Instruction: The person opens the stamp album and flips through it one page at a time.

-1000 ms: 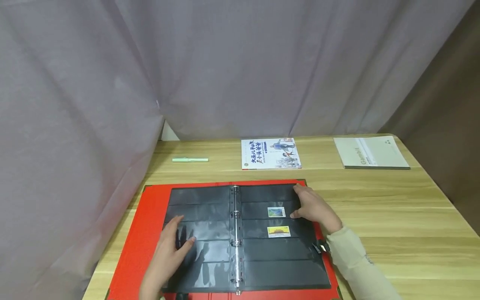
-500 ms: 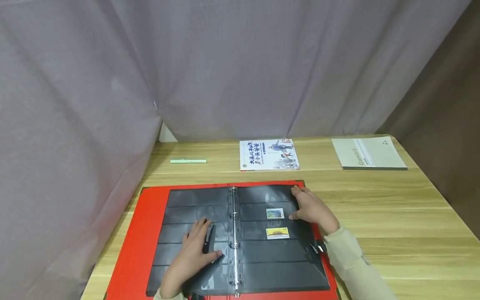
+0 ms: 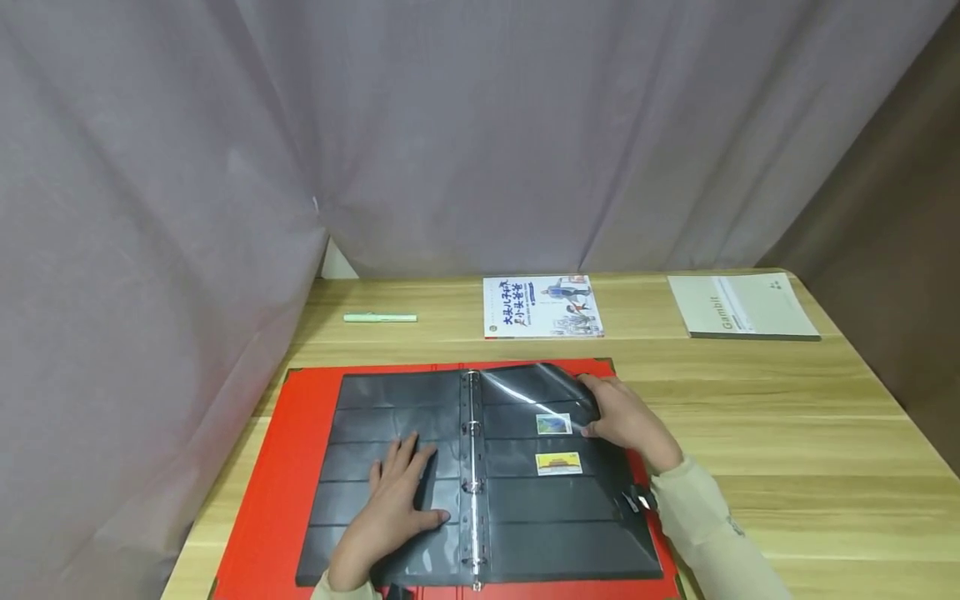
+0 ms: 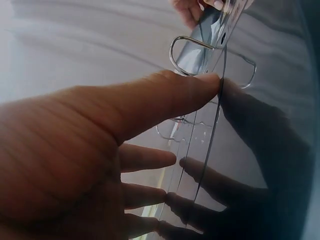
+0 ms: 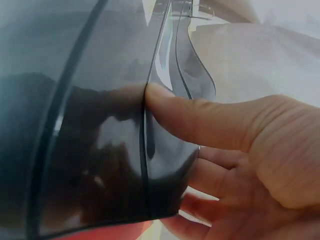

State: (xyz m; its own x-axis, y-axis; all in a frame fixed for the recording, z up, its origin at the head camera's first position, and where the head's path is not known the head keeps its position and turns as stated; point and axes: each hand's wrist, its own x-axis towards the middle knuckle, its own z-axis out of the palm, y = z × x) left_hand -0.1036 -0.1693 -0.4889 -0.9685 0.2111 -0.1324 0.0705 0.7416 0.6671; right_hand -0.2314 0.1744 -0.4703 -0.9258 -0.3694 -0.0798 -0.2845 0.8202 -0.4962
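A red stamp album [image 3: 262, 475] lies spread on the table, its black pocket pages held by metal rings [image 3: 474, 458]. My left hand [image 3: 393, 508] rests on the left page [image 3: 393, 392] with fingers spread; in the left wrist view its thumb [image 4: 170, 97] touches the page. At the outer edge of the right page [image 3: 562, 546], my right hand [image 3: 628, 421] pinches the sheet, thumb on top and fingers beneath, as the right wrist view shows. That page's upper corner bends upward. Two stamps sit in its pockets: a blue-green one [image 3: 553, 424] and a yellow one [image 3: 558, 463].
Behind the album lie a light green pen [image 3: 380, 317], a white picture book [image 3: 543, 307] and a pale book marked Gambit [image 3: 742, 306]. Grey curtains [image 3: 480, 133] hang behind the wooden table [image 3: 795, 433]. A black strap clasp [image 3: 641, 497] sticks out at the album's right edge.
My left hand has moved right and settled on the left page. The right page's upper corner has curled up in my right hand, which has hardly moved.
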